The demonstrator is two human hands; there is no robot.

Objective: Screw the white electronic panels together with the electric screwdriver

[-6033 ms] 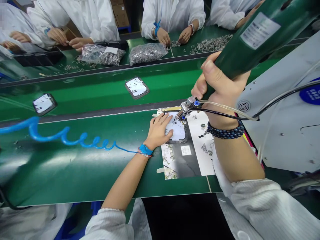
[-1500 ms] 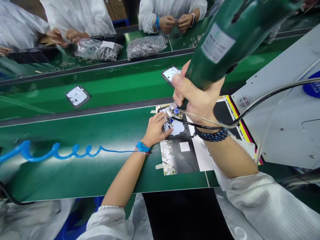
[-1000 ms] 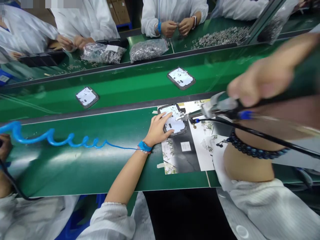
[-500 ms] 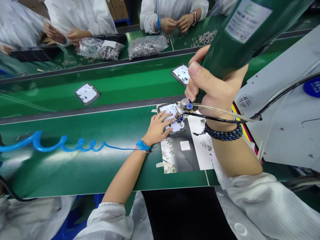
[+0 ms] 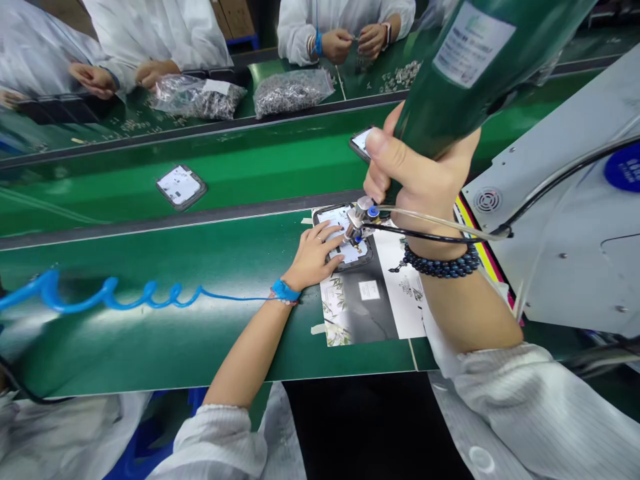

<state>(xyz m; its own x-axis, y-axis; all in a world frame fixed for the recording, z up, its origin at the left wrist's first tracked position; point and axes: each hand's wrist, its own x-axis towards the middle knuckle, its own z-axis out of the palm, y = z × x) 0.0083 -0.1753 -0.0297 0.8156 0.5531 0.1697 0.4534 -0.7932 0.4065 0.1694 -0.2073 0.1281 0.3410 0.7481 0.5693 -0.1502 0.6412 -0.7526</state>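
On the printed sheet, the left hand steadies a flat panel, fingers spread. The right hand's fingers wrap the green tool, its metal nozzle over the panel.

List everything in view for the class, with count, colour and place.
Worktable: one, green, near side
Printed sheet: one, multicoloured, on the worktable
Panel: one, white and black, on the printed sheet
Tool: one, dark green, upper right
Hoses: two, clear and black, by the tool
Strip: one, bright green, beyond the worktable
Other panels: two, white and black, on the strip
Bags: two, clear, far table
Loose pieces: uncountable, silvery, far table
Machine casing: one, grey, right
Cord: one, blue, left
Co-workers: at least three, white clothing, far side
Left hand: one, bare, on the panel
Right hand: one, bare, gripping the tool
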